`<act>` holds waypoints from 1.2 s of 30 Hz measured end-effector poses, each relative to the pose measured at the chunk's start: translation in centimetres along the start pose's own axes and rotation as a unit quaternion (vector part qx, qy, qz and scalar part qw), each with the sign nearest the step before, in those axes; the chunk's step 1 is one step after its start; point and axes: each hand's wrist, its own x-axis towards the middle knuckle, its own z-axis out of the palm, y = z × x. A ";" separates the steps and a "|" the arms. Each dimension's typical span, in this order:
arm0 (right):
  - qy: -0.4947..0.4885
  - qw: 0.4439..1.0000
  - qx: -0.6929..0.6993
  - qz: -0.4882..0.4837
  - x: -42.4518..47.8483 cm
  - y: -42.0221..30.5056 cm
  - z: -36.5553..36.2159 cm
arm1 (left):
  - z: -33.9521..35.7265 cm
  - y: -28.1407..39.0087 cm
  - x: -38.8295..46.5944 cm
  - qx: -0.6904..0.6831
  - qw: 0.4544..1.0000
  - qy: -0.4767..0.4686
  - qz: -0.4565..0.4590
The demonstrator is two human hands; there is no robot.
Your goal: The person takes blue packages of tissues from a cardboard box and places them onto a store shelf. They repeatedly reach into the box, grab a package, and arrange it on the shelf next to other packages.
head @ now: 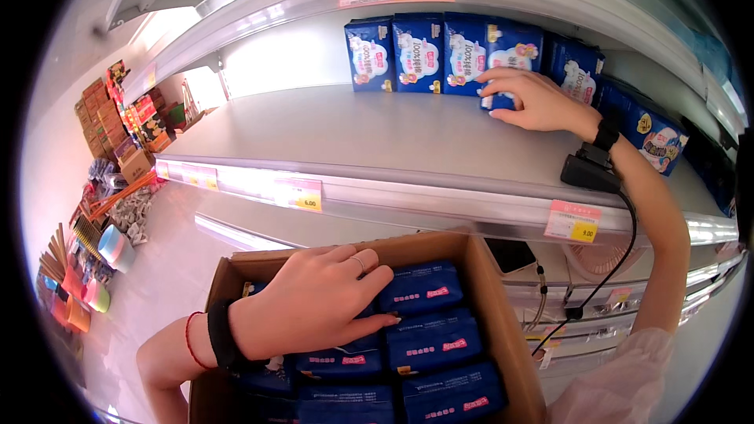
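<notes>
My right hand (pixel 533 97) reaches onto the shelf (pixel 377 123), its fingers and thumb around a blue pack of sanitary pads (pixel 515 41). This pack stands at the front of a row of similar upright packs (pixel 418 56), overlapping its neighbour. Below, my left hand (pixel 318 300) lies over an open cardboard box (pixel 500 306) with its fingers curled down among more blue packs (pixel 433 338). Its fingertips are partly hidden, so a grip on a pack does not show. A black strap is on each wrist; the right one carries a small black device (pixel 589 171) with a cable.
Price tags (pixel 300 194) line the shelf edge, and an upper shelf (pixel 265 17) overhangs the packs. A phone (pixel 511 254) with a strap lies on the lower shelf, right of the box. Buckets (pixel 115 247) and stacked cartons (pixel 100 112) stand on the floor at left.
</notes>
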 end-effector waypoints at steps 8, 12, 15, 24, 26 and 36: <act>0.078 0.994 -0.029 0.069 -0.1 0.7 1.0 | -0.3 0.1 0.1 -0.007 1.000 -0.006 -0.016; 0.074 0.997 -0.002 0.026 0.2 1.5 1.4 | -0.4 -0.5 -0.2 -0.015 0.999 -0.009 -0.050; 0.064 0.998 0.027 0.009 0.4 2.4 1.6 | -0.4 -1.7 -0.9 0.029 0.996 -0.008 -0.082; 0.053 0.998 0.027 -0.037 0.6 4.5 3.1 | -5.0 -3.9 -1.7 -0.037 0.950 -0.280 -0.133; 0.057 0.997 0.036 -0.043 0.6 4.6 3.1 | -5.6 -3.6 -2.4 -0.074 0.943 -0.279 -0.168; 0.045 0.997 0.045 -0.034 0.7 3.8 3.1 | -4.6 -5.1 -3.6 -0.007 0.893 -0.407 -0.193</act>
